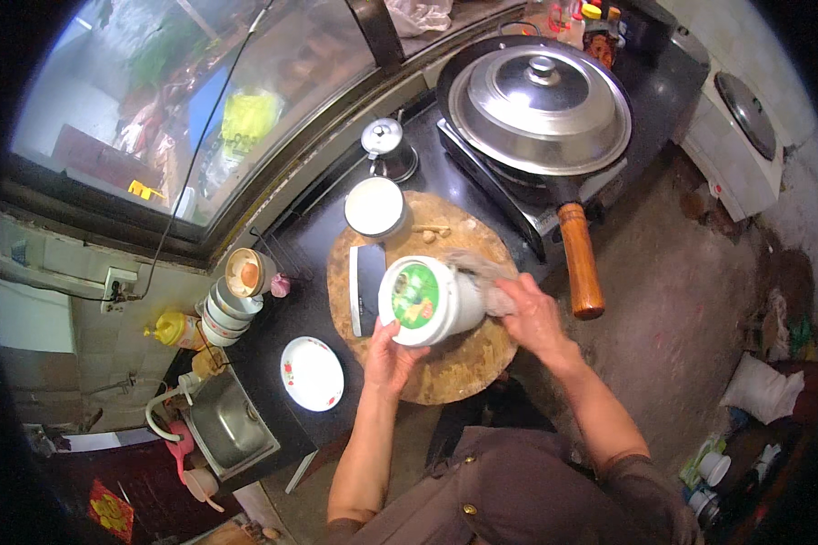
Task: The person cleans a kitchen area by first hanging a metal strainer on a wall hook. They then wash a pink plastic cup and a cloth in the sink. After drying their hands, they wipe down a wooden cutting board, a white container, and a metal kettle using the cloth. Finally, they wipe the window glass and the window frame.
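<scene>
A white plastic tub [465,300] with a green printed lid [416,296] is tipped on its side above a round wooden chopping board [450,381]. My left hand [390,357] grips it at the rim of the lid. My right hand [533,310] holds a greyish cloth [494,289] against the tub's base and side. Left of the tub, a cleaver [367,289] lies flat on the board. Farther back on the board are garlic cloves [436,234] and a thin stick-like piece [431,227]. A round container with white contents [375,206] stands at the board's far left edge.
A lidded wok [542,116] sits on the stove, its wooden handle [581,266] jutting towards me. Behind the board stands a metal pot [387,146]. On the left are a white plate [311,375], stacked bowls [228,313], a cup holding eggs [251,272] and a sink [235,422].
</scene>
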`<action>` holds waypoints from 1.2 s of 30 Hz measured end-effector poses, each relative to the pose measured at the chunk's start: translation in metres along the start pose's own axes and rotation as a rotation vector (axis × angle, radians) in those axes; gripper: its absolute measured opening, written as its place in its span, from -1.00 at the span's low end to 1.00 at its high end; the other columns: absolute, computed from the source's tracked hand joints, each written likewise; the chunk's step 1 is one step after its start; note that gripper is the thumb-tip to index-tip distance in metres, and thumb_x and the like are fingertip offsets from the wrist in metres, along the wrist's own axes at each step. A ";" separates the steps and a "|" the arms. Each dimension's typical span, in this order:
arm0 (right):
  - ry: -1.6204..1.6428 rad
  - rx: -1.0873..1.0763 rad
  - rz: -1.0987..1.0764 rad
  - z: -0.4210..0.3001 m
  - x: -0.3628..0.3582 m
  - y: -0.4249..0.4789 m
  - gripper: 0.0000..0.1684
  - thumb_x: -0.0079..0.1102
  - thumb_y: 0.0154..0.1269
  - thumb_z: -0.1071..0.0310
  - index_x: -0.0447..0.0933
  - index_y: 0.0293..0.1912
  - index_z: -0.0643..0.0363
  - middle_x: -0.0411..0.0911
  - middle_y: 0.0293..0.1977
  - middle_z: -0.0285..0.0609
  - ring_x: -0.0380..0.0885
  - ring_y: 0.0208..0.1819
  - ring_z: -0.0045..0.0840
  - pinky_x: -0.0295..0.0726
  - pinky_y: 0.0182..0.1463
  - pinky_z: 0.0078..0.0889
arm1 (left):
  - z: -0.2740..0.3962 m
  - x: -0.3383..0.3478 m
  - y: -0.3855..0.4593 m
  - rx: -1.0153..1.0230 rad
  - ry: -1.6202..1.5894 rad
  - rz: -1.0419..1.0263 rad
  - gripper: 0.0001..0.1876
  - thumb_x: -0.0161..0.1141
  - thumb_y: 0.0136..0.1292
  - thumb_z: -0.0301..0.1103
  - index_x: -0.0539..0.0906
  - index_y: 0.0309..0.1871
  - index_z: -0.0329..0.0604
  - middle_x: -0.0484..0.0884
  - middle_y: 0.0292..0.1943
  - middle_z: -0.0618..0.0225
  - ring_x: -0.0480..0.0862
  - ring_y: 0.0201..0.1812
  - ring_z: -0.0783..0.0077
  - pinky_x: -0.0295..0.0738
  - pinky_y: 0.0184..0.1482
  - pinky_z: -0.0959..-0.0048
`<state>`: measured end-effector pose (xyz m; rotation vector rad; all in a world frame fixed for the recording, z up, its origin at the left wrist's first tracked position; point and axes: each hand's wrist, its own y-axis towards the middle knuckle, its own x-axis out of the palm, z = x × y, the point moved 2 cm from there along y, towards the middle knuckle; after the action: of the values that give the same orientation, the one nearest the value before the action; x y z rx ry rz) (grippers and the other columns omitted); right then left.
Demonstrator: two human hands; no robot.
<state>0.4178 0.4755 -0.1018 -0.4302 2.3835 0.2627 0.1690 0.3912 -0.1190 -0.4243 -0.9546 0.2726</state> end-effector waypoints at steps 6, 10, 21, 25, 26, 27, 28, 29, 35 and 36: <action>0.044 0.149 0.166 0.012 -0.023 0.000 -0.48 0.32 0.01 0.40 0.47 0.03 0.25 0.46 -0.16 0.12 0.47 -0.13 0.04 0.50 -0.05 -0.09 | 0.036 -0.001 -0.023 0.016 0.028 0.026 -0.44 0.12 0.31 -0.35 0.24 0.35 -0.15 0.53 0.16 0.05 0.67 0.03 0.06 0.78 -0.26 0.13; -0.053 0.232 0.068 -0.009 0.001 -0.001 -0.57 0.29 0.17 0.09 0.50 -0.12 0.22 0.55 -0.25 0.11 0.55 -0.18 0.04 0.51 -0.13 -0.03 | 0.112 -0.009 -0.040 0.192 0.082 0.045 -0.48 0.11 0.28 -0.33 0.37 0.29 -0.29 0.58 0.12 0.03 0.66 0.06 0.10 0.68 -0.02 0.09; -0.166 0.418 -0.102 -0.010 0.056 0.015 -0.53 0.14 0.24 0.00 0.56 -0.04 0.17 0.61 -0.31 0.21 0.58 -0.22 0.10 0.51 -0.17 0.07 | 0.235 -0.066 0.142 0.482 0.315 0.402 -0.51 0.15 0.27 -0.36 0.27 0.24 -0.05 0.51 0.04 0.18 0.60 -0.02 0.15 0.63 -0.09 0.10; -0.183 0.481 -0.072 -0.016 0.057 0.014 -0.55 0.15 0.22 0.03 0.52 -0.05 0.17 0.60 -0.30 0.20 0.56 -0.20 0.15 0.48 -0.15 0.12 | 0.226 -0.097 0.197 0.378 0.369 0.463 -0.56 0.16 0.27 -0.36 0.32 0.18 -0.07 0.51 0.03 0.13 0.60 -0.05 0.16 0.73 -0.20 0.18; -0.165 0.479 -0.054 -0.015 0.059 0.013 -0.57 0.14 0.22 0.05 0.50 -0.06 0.15 0.60 -0.29 0.19 0.54 -0.19 0.17 0.47 -0.13 0.15 | 0.223 -0.103 0.206 0.352 0.347 0.465 -0.54 0.17 0.27 -0.35 0.33 0.21 -0.08 0.50 0.03 0.14 0.60 -0.03 0.17 0.73 -0.19 0.18; -0.143 0.484 -0.037 -0.014 0.060 0.011 -0.59 0.13 0.21 0.06 0.49 -0.07 0.13 0.60 -0.27 0.19 0.53 -0.18 0.18 0.46 -0.12 0.17 | 0.222 -0.102 0.212 0.359 0.356 0.455 -0.53 0.19 0.27 -0.33 0.33 0.22 -0.08 0.50 0.04 0.13 0.60 -0.02 0.17 0.73 -0.19 0.19; -0.145 0.486 -0.031 -0.013 0.061 0.011 -0.59 0.14 0.20 0.06 0.49 -0.06 0.13 0.60 -0.28 0.19 0.54 -0.18 0.18 0.47 -0.12 0.17 | 0.221 -0.101 0.217 0.368 0.363 0.447 -0.52 0.20 0.27 -0.32 0.33 0.22 -0.09 0.50 0.06 0.12 0.60 -0.01 0.17 0.74 -0.19 0.20; -0.146 0.486 -0.028 -0.012 0.062 0.011 -0.58 0.14 0.19 0.07 0.48 -0.06 0.12 0.60 -0.28 0.19 0.54 -0.19 0.18 0.47 -0.11 0.16 | 0.221 -0.101 0.222 0.378 0.370 0.440 -0.51 0.21 0.27 -0.30 0.33 0.23 -0.09 0.50 0.07 0.11 0.60 0.00 0.17 0.74 -0.19 0.21; -0.183 0.581 -0.042 -0.013 0.064 0.018 -0.52 0.17 0.06 0.07 0.49 -0.03 0.09 0.61 -0.30 0.21 0.58 -0.21 0.12 0.49 -0.10 0.12 | 0.222 -0.036 0.187 1.048 1.603 0.891 -0.34 0.22 0.29 -0.19 0.26 0.35 -0.33 0.39 0.21 -0.17 0.36 0.25 -0.16 0.20 0.33 0.11; -0.201 0.596 -0.049 -0.012 0.064 0.019 -0.50 0.17 0.04 0.07 0.49 -0.03 0.08 0.61 -0.31 0.22 0.58 -0.21 0.11 0.50 -0.09 0.12 | 0.219 -0.013 0.182 1.108 1.583 0.729 -0.41 0.20 0.30 -0.20 0.34 0.30 -0.33 0.43 0.17 -0.13 0.40 0.21 -0.13 0.26 0.28 0.13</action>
<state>0.3582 0.4750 -0.1348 -0.1672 2.1180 -0.4035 -0.0275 0.5969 -0.1024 0.1468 0.9733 0.8670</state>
